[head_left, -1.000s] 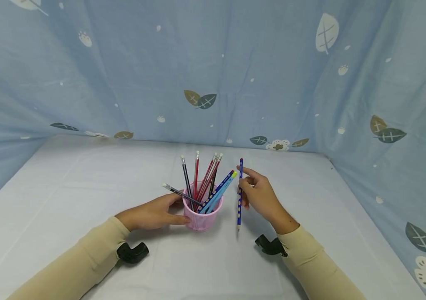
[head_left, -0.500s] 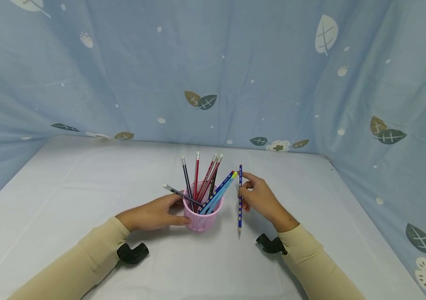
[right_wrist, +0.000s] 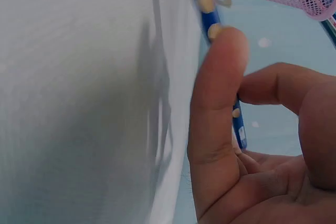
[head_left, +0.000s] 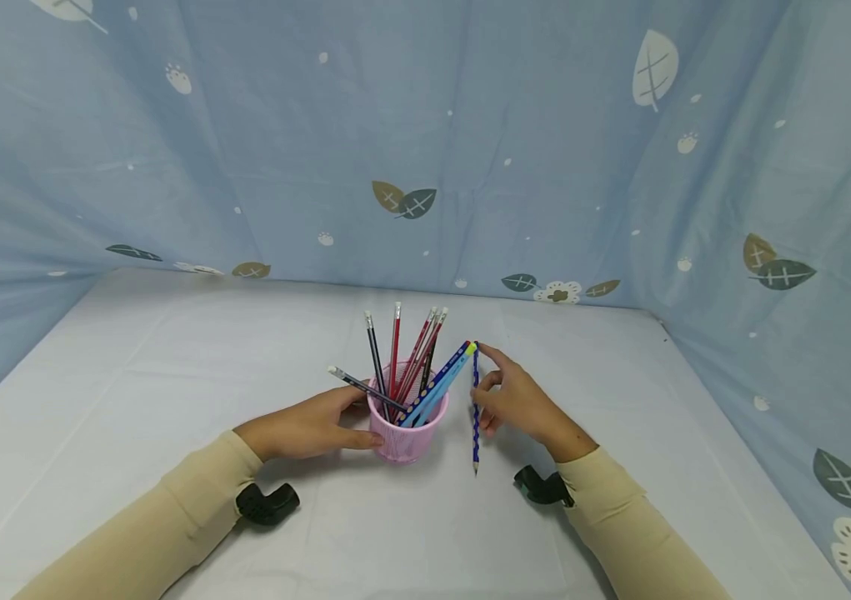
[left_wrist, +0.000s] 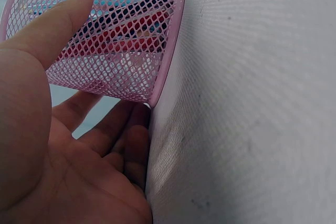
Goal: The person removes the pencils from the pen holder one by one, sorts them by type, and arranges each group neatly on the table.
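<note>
Pencil cup [head_left: 404, 433], pink wire mesh, round, standing upright on the white tablecloth [head_left: 132, 375] at the centre of my view. My left hand [head_left: 310, 427] sits at its 9 o'clock, thumb and fingers curved round the mesh wall, holding it; the left wrist view shows my thumb [left_wrist: 50, 30] pressed against the mesh and the other fingers tucked under the cup's far side.

Contents of cup: a fan of pencils. One dark pencil [head_left: 361, 387] leans out low toward 10 o'clock. Dark and red pencils [head_left: 396, 346] with white eraser tips stand toward 12 o'clock. Two light-blue pencils [head_left: 440, 383] lean toward 1 o'clock.

Loose item: blue dotted pencil [head_left: 475, 408], just beside the cup at its 3 o'clock, near vertical, point down and touching or almost touching the cloth; which, I cannot tell. My right hand [head_left: 518, 404] pinches it, index fingertip near its upper end, thumb on the shaft, as the right wrist view confirms [right_wrist: 212, 19].

Surround: blue leaf-print fabric [head_left: 245, 133] at 9, 12 and 3 o'clock.
</note>
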Action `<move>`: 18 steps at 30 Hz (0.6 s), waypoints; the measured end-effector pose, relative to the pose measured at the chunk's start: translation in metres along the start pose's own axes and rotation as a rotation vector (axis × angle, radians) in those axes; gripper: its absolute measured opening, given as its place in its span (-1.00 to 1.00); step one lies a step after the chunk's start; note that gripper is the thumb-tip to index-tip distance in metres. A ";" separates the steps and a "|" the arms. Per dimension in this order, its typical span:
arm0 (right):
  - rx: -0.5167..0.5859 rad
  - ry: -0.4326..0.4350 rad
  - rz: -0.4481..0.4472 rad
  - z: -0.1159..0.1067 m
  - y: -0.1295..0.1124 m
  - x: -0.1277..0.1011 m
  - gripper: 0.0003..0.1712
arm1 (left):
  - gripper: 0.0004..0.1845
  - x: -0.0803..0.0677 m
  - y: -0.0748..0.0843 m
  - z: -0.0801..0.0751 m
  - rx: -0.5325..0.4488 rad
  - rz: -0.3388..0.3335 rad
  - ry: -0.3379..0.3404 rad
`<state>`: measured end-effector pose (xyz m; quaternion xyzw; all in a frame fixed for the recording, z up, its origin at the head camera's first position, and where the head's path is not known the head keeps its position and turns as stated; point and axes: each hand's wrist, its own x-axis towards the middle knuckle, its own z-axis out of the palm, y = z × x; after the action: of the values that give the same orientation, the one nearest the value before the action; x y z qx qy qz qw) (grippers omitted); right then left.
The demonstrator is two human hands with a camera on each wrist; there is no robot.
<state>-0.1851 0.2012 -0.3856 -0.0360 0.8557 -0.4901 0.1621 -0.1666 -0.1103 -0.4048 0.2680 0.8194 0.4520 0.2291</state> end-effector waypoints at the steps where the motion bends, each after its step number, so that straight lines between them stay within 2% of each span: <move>1: 0.002 -0.003 0.006 0.000 0.000 0.000 -0.02 | -0.14 0.000 0.000 0.000 0.001 0.001 0.000; 11: -0.041 -0.019 0.057 0.003 0.005 0.002 0.04 | -0.18 0.001 -0.001 0.000 -0.008 0.015 -0.004; 18: -0.107 -0.016 0.047 0.004 0.007 0.002 -0.03 | -0.17 0.001 -0.002 0.000 -0.005 0.018 -0.005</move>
<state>-0.1851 0.2009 -0.3935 -0.0283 0.8800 -0.4393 0.1782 -0.1676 -0.1111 -0.4066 0.2758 0.8153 0.4553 0.2278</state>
